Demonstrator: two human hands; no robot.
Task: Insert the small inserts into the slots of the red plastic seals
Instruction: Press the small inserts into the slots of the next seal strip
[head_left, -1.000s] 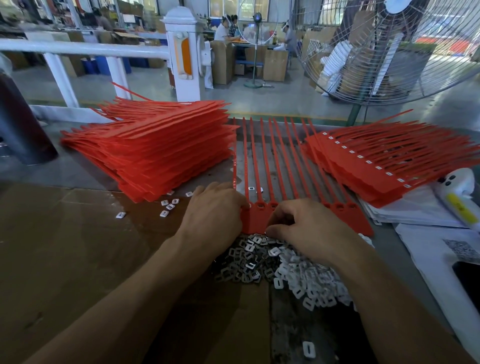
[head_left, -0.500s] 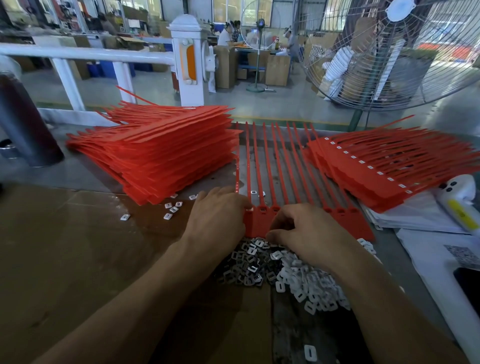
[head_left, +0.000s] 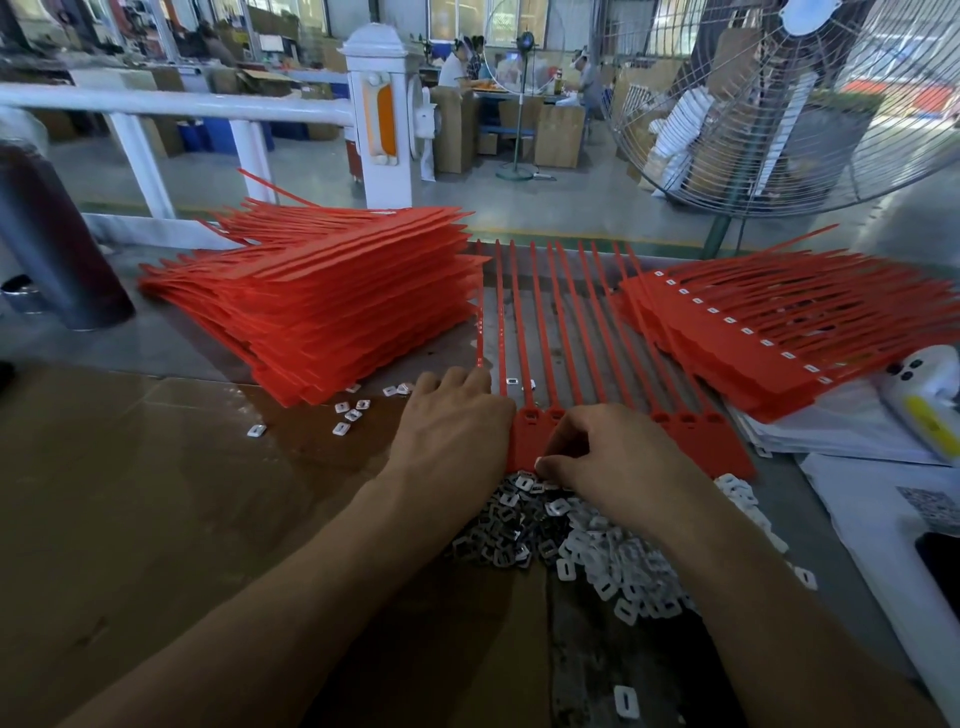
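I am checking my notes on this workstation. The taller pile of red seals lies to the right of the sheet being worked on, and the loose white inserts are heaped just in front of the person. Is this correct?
Not quite. The head view shows the taller pile of red seals to the left of the sheet being worked on, not the right. The loose white inserts are indeed heaped just in front of the person.

Red seals: smooth moulded plastic, faintly glossy, as are both stacks at the counter's far edge. Inserts: small white plastic frames, some showing dull grey metal. Cardboard sheet: matt brown, with a glossy taped patch. Counter: worn, scuffed grey surface. Papers at the right edge: matt white.
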